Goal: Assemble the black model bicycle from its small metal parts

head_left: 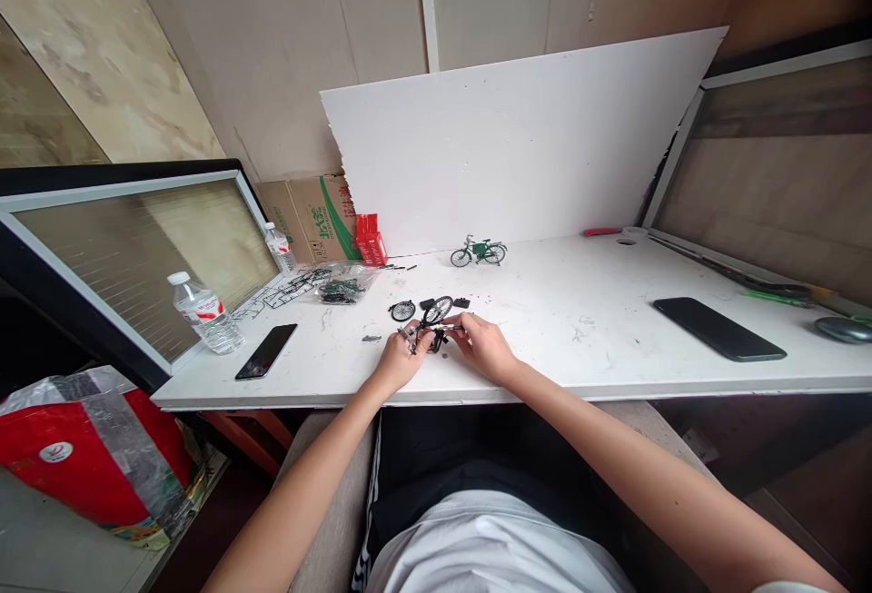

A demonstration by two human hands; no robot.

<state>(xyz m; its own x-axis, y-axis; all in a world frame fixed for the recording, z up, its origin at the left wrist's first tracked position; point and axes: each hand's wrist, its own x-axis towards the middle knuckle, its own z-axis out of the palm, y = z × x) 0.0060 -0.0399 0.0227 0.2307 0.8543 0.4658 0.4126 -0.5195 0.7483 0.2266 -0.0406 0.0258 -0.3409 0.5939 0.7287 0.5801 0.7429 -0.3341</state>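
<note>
My left hand [403, 355] pinches a small black model bicycle [429, 325] near its silver handlebar, close to the table's front edge. My right hand [482, 344] is at the other side of it, fingers pressed together on a thin part too small to name. One spoked wheel [438, 310] points up and away from my hands. Just behind and left, a loose black wheel [401, 311] lies on the white table [545, 339]. Small black pieces [461, 302] lie behind my right hand. Farther back stands a green model bicycle [479, 251].
Plastic bags of parts [344, 286] and black part frames [292, 289] lie at the left, near two water bottles [210, 313] and a phone [267, 352]. A red box [370, 241] stands behind. At the right are a larger black phone [718, 329] and a mouse [843, 330].
</note>
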